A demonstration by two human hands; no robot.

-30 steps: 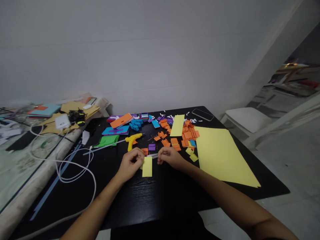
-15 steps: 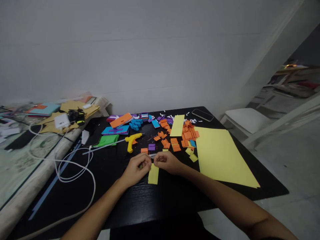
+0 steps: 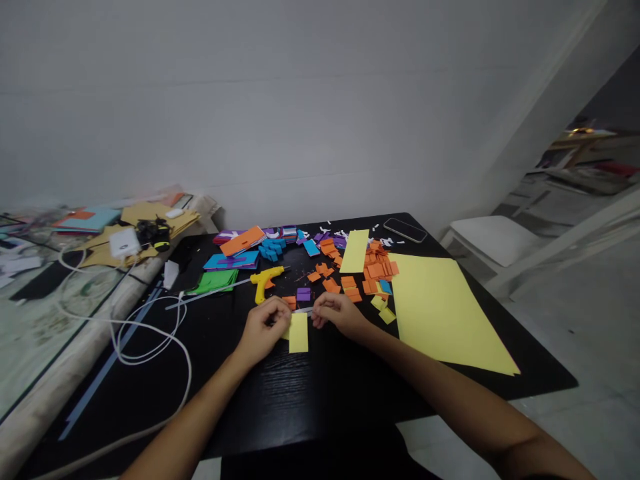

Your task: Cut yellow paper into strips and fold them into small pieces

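My left hand has its thumb and fingers closed on the left edge of a small yellow paper strip, which hangs toward the table's front. A bit more yellow paper shows beneath that hand. To the right of the strip is my right hand, fingers loosely bent and apart from the paper, with nothing visible in them. Between the hands, just beyond the strip, lies a thin grey, metallic-looking piece; its kind is unclear. A purple paper piece and an orange paper piece lie just behind.
A yellow glue gun lies beyond my left hand, near green paper. Orange folded pieces, a long yellow strip and large yellow sheets are to the right. A phone lies behind; a white cable loops left.
The yellow strip has shifted slightly left and away from me with my left hand. My right hand has come away from it, a little to the right.
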